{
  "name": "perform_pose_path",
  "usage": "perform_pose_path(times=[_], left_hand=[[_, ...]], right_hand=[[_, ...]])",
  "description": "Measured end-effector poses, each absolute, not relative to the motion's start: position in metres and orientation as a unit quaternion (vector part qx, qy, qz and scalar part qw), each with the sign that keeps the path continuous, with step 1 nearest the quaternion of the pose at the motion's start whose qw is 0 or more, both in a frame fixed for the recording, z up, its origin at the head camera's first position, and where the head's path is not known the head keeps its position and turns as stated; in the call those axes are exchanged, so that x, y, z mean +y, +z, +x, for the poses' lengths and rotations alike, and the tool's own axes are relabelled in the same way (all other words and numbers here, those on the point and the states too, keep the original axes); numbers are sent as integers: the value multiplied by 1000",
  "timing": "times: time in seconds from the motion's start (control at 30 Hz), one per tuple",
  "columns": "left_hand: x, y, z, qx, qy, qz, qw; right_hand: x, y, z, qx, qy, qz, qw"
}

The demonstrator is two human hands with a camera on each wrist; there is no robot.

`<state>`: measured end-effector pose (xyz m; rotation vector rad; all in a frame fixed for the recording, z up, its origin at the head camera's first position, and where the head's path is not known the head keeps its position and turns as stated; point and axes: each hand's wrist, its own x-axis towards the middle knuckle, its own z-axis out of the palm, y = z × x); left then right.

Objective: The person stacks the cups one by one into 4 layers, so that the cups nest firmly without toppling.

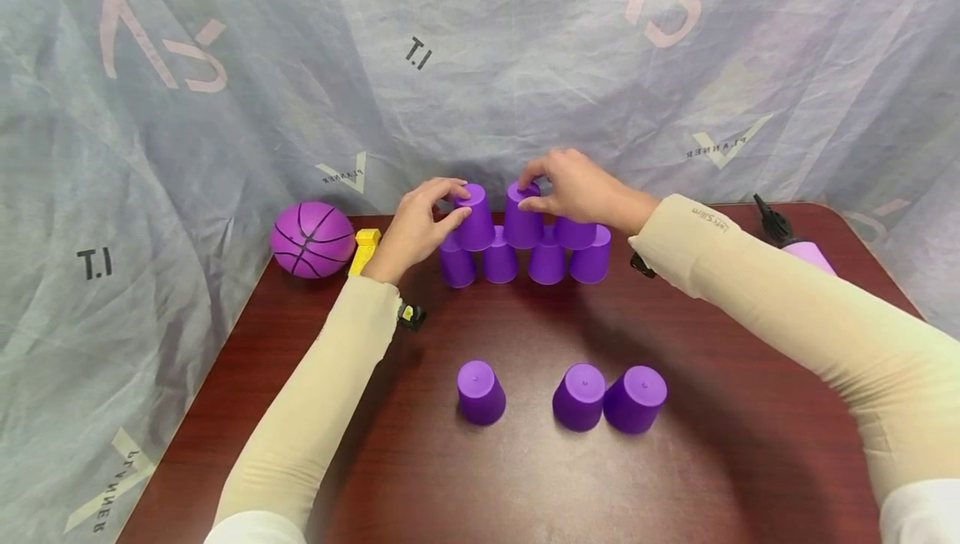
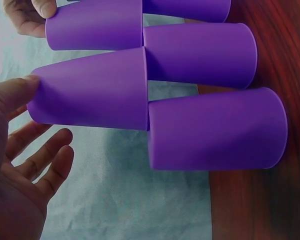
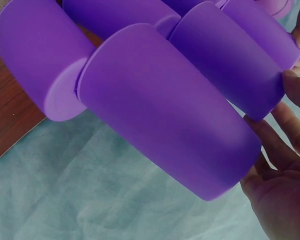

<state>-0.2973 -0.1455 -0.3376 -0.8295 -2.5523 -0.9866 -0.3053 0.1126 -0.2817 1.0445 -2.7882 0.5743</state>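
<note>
Upside-down purple cups stand in two tiers at the back of the table. My left hand (image 1: 418,223) pinches the upper-left cup (image 1: 474,223) near its base, thumb on the near side; that cup (image 2: 90,95) rests across lower cups in the left wrist view. With thumb and fingertips my right hand (image 1: 577,186) holds the middle upper cup (image 1: 523,223) by its top end. A third upper cup (image 1: 575,233), large in the right wrist view, sits under my right hand. Below them is a row of several cups (image 1: 547,265).
Nearer on the brown table (image 1: 420,477) stand a single purple cup (image 1: 482,394) and two touching cups, one left (image 1: 579,398) and one right (image 1: 636,401). A purple basketball (image 1: 312,240) and a yellow object (image 1: 364,251) lie left. A pink-and-black object (image 1: 808,254) lies right. Grey fabric (image 1: 480,69) hangs behind.
</note>
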Motion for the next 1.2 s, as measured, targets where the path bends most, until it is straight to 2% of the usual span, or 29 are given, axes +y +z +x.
perform_pose_path(times=[0.1, 0.23, 0.4, 0.47, 0.6, 0.77, 0.97, 1.2], left_hand=[[-147, -339, -298, -884, -335, -291, 147], [-152, -339, -292, -879, -330, -297, 171], [-161, -334, -261, -852, -335, -347, 203], [-165, -334, -239, -844, -328, -376, 195], [-171, -345, -193, -838, -307, -428, 144], [-176, -368, -152, -840, -298, -445, 90], [-178, -399, -138, -835, -329, -437, 61], [-174, -417, -135, -811, -365, -452, 72]], right_hand=[[115, -283, -304, -912, 193, 356, 66], [124, -283, -293, -890, 208, 388, 117], [142, -288, -252, -845, 231, 452, 168], [149, -294, -229, -829, 234, 479, 168], [163, -313, -186, -812, 225, 518, 149], [172, -342, -147, -811, 227, 523, 130], [169, -372, -127, -812, 266, 511, 93], [170, -378, -123, -812, 287, 502, 78]])
